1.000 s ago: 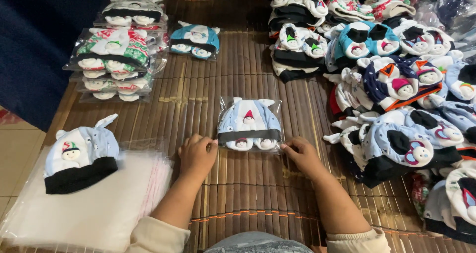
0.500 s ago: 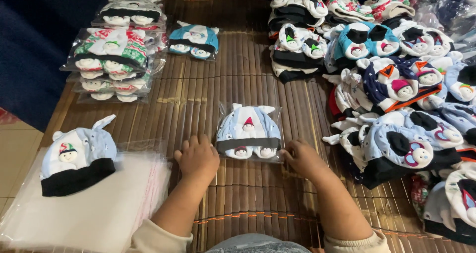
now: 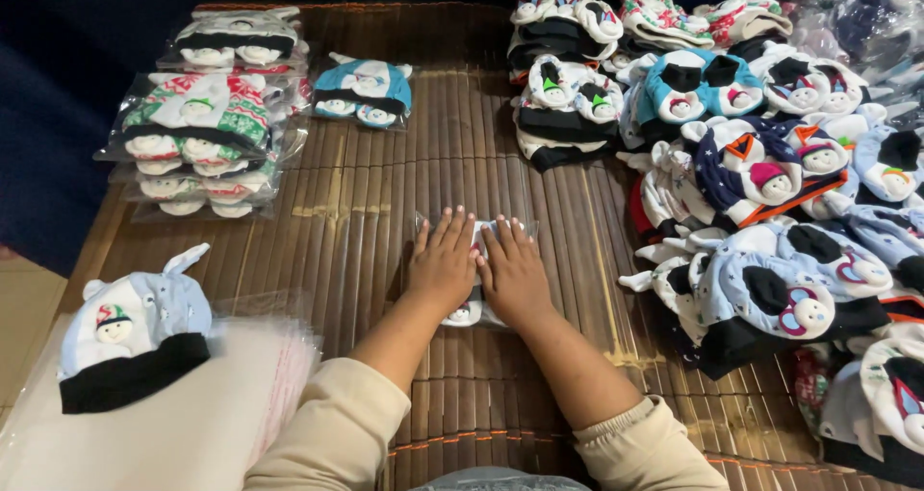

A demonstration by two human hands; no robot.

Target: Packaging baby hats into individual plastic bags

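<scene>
Both my hands lie flat, palms down, nothing clenched: left hand [image 3: 443, 265] and right hand [image 3: 512, 271] side by side, pressing a small baby hat sealed in a clear plastic bag [image 3: 474, 310] in the middle of the brown slatted bamboo mat [image 3: 375, 212]. I judge it light, soft and squashy, with slippery film. Best taken by pinching the bag edges, not the top.
</scene>
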